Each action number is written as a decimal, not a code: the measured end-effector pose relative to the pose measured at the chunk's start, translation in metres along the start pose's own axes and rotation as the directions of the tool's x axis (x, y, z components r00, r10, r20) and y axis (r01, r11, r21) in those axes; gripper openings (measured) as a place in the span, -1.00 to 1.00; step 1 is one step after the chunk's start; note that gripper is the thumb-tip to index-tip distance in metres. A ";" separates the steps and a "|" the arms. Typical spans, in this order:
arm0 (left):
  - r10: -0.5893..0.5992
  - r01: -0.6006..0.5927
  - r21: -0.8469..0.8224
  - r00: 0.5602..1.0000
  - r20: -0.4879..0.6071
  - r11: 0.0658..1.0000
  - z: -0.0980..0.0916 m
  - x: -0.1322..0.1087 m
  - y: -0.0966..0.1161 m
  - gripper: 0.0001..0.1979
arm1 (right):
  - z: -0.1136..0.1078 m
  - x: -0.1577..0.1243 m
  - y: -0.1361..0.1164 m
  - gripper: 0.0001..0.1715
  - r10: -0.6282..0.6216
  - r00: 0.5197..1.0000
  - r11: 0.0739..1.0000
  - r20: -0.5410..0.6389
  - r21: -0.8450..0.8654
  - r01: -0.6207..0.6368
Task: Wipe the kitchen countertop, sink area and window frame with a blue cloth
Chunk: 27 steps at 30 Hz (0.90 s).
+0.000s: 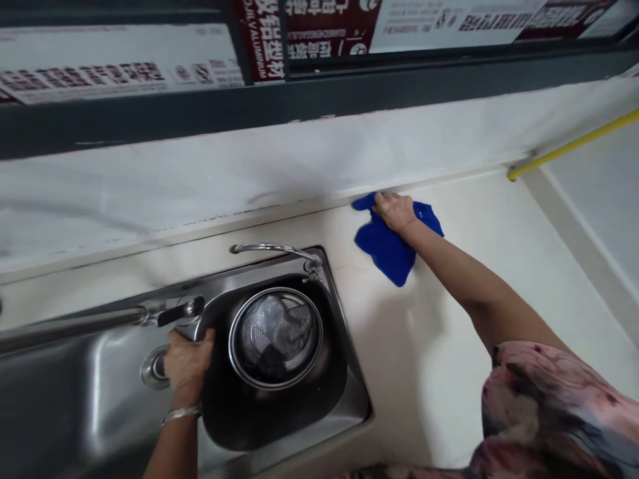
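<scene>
My right hand (396,211) presses a blue cloth (392,256) onto the white countertop (399,332), close against the wall's lower edge. Its fingers are curled over the cloth, which spreads out on both sides of the hand. On the left, my left hand (188,362) wraps over the divider (192,328) between the two bowls of the steel sink (357,406). A bracelet (182,414) circles that wrist. Beside this hand, in the right bowl, sits a round metal strainer (315,359) with a greyish wet-looking clump (282,326) in it.
A curved faucet (269,247) stands at the sink's back right corner. Another faucet (172,311) reaches over the divider from the left. The white wall (210,173) and dark window frame (324,100) rise behind. A yellow pipe (574,146) runs at the far right.
</scene>
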<state>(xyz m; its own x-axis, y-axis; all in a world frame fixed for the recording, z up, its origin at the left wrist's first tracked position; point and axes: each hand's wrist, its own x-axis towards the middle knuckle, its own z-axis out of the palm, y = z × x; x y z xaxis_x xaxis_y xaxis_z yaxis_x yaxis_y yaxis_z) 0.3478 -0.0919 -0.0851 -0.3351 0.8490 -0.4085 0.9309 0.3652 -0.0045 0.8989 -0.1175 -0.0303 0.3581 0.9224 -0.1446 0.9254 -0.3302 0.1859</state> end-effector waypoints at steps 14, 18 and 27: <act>-0.042 0.042 -0.013 0.998 -0.050 0.999 0.005 0.005 -0.002 -0.23 | 0.019 -0.003 0.103 -0.56 0.120 0.993 0.990 0.016 -0.081 -0.118; -0.013 0.013 -0.004 0.999 -0.052 1.000 0.009 0.009 -0.006 -0.21 | 0.018 -0.006 0.112 -0.57 0.184 0.981 0.980 0.056 -0.084 -0.179; -0.009 0.008 -0.018 1.000 -0.014 1.000 0.004 0.000 -0.001 -0.20 | 0.032 -0.010 0.150 -0.52 0.607 0.794 0.794 0.035 -0.054 -0.605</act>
<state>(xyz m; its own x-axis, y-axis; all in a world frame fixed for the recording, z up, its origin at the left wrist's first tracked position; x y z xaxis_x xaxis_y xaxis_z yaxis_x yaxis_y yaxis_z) 0.3477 -0.0939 -0.0887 -0.3451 0.8510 -0.3960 0.9253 0.3792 0.0087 1.0381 -0.1827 -0.0319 0.8505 0.5248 -0.0361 0.5117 -0.8095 0.2877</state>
